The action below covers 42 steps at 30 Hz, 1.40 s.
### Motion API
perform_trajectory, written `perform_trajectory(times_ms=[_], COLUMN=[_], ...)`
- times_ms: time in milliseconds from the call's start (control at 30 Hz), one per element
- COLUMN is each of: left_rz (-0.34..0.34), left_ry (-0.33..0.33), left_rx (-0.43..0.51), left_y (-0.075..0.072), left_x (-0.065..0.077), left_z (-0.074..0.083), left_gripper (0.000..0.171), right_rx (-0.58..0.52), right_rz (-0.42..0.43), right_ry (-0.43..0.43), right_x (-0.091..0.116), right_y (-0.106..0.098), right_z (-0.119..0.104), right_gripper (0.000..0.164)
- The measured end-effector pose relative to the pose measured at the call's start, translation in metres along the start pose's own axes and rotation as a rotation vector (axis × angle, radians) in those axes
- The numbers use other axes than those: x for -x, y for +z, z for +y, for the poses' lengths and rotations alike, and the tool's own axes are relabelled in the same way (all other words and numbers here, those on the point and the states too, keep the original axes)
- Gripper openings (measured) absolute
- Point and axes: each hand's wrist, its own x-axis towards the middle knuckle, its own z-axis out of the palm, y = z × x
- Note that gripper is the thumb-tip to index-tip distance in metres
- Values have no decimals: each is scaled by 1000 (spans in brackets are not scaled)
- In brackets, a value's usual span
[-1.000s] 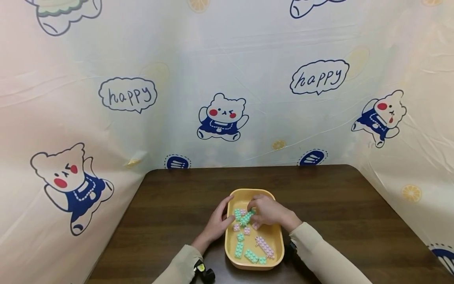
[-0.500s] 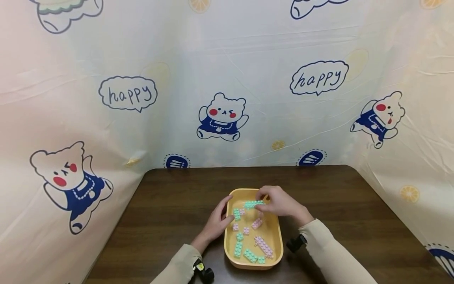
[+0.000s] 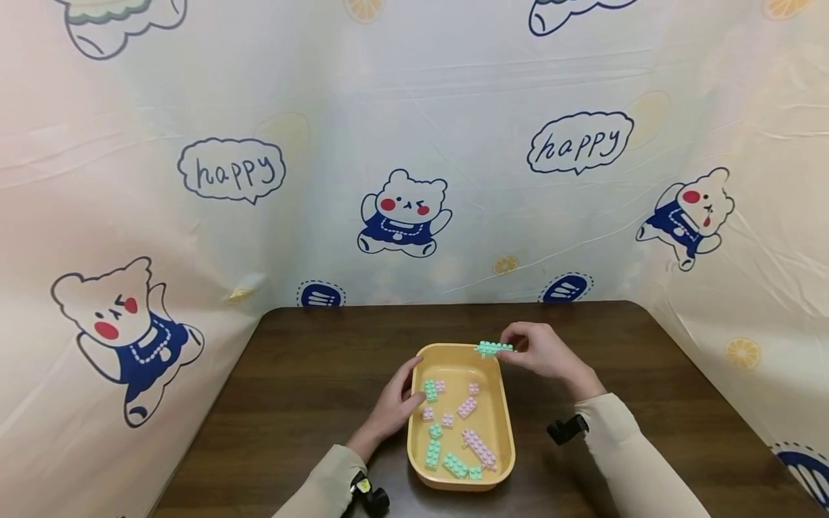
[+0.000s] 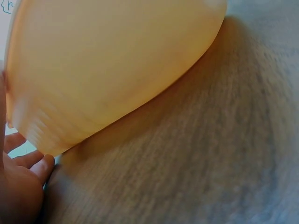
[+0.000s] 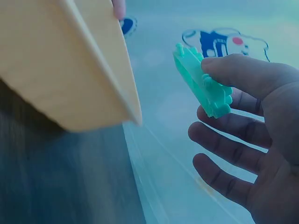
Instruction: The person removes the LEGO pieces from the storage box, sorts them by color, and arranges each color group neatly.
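A yellow plastic tray (image 3: 494,415) holds several small pink and mint-green toy building bricks. At its left side my left hand (image 3: 393,404) grips the rim, thumb over the inner edge and fingers along the outside. In the left wrist view, the fingertips meet the outer wall of the tray (image 4: 117,60). My right hand (image 3: 547,352) pinches a long mint-green building brick (image 3: 494,349) at one end, over the tray's far right corner. From the right wrist view, thumb and index finger hold this studded brick (image 5: 201,81), while the other fingers spread loosely below.
Inside the tray, a long pink brick (image 3: 479,449) lies near the front right, beside an angled green brick (image 3: 455,465). Another green brick (image 3: 432,454) is at the front left. The dark wooden table (image 3: 311,381) ends at a printed curtain (image 3: 479,108) behind.
My right hand has lifted the long green brick out of the pile and carried it up and right to the tray's far corner. My left hand stays on the rim.
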Motion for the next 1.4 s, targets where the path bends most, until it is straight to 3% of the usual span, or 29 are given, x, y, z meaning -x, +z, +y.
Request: perform_trajectory(times_ms=[133,400,733,1100,1400], left_rz=[-4,-5,-2,-12,-7], left_ry=[3,6,11,-4,19], left_rx=[5,3,8,-8,6], left_y=[-2,-3,-4,-3,-2], left_x=[4,4,2,3,4], left_z=[13,16,16,13,13], left_gripper=[66,65,65,66,65], right_rx=[-3,21,14,23,40], right_rz=[14,67,69,42,-21], right_ry=[37,72,118,145,154], right_x=[4,14,21,29,34], right_y=[-6,-8,-2,12,21], right_z=[12,39,62,82,85], right_gripper=[17,17,21,20,19])
